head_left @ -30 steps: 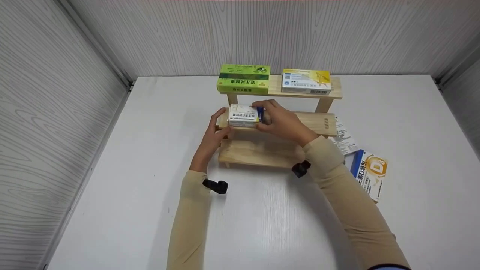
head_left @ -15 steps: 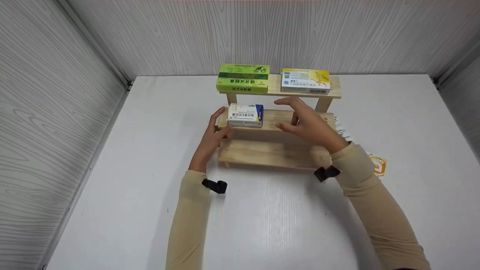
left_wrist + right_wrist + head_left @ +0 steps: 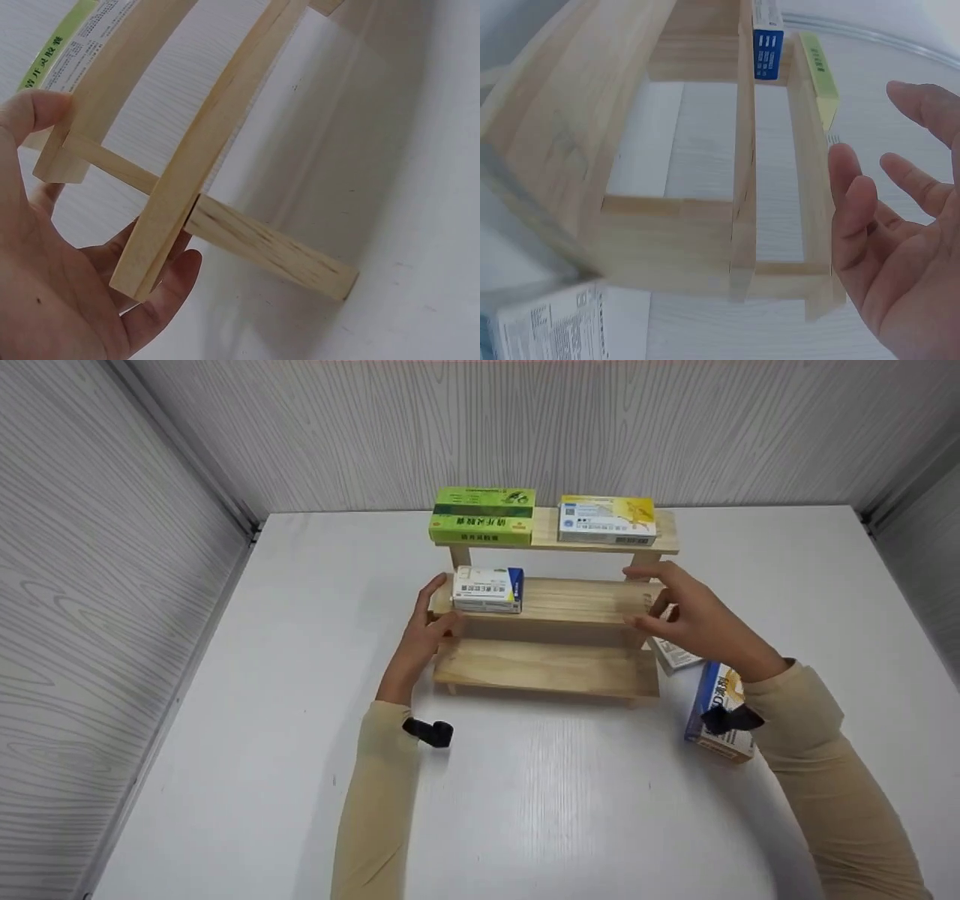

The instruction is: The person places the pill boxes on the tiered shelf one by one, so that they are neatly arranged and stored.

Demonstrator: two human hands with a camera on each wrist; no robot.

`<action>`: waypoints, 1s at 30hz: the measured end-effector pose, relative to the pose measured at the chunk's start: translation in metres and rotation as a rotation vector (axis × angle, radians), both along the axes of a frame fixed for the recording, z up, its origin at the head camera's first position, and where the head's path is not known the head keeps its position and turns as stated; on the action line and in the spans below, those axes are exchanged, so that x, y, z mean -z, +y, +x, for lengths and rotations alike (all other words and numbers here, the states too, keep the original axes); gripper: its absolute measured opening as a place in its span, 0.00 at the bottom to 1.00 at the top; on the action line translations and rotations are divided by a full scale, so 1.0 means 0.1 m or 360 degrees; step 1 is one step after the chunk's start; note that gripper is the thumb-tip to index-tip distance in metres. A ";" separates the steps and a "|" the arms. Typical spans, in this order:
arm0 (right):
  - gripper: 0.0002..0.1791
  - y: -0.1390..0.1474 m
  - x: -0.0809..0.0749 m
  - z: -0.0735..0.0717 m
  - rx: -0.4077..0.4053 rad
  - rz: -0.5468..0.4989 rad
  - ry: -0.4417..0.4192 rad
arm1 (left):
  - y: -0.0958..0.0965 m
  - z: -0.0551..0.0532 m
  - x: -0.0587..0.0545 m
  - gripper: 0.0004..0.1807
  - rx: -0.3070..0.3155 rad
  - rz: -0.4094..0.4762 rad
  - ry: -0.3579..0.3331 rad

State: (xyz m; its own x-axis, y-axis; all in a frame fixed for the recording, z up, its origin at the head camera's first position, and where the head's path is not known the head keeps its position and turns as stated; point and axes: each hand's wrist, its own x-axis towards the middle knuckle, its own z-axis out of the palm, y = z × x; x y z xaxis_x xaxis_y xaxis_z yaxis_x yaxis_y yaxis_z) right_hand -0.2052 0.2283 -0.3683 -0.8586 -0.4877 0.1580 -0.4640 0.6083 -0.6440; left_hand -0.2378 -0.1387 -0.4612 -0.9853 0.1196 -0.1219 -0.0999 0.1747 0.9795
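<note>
A three-tier wooden shelf rack (image 3: 551, 667) stands on the white table. My left hand (image 3: 421, 637) grips the left end of its middle tier, thumb in front and fingers behind; the left wrist view shows the thumb against a wooden board (image 3: 172, 206)'s neighbour. Beside that hand, a white medicine box (image 3: 484, 589) with a blue end lies on the middle tier. At the tier's right end is my right hand (image 3: 697, 622), thumb and index finger spread apart and holding nothing. In the right wrist view its fingers (image 3: 855, 206) curl loosely near the rack.
On the top tier lie a green medicine box (image 3: 482, 516) and a white-and-yellow one (image 3: 606, 520). Right of the rack, a vitamin D box (image 3: 720, 697) lies partly under the right wrist, near another white box (image 3: 673, 655). A patterned wall (image 3: 555, 427) rises behind the table.
My right hand has let go of the white medicine box and moved right, to the far end of the middle tier. The left hand keeps its place on the rack.
</note>
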 end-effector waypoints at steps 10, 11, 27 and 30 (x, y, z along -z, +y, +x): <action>0.37 0.62 0.11 0.15 -0.0003 0.0284 -0.0224 | -0.03 0.02 0.02 0.37 -0.0017 0.0003 0.0008; 0.38 0.68 0.12 0.17 0.0011 0.0309 -0.0260 | -0.03 0.02 0.02 0.37 -0.0019 0.0002 0.0004; 0.41 1.28 0.43 0.32 -0.0042 0.0746 -0.0415 | -0.01 0.00 0.01 0.37 0.0014 0.0042 -0.0027; 0.44 1.32 0.46 0.35 -0.0064 0.0827 -0.0422 | -0.01 0.00 0.00 0.37 0.0017 0.0051 -0.0025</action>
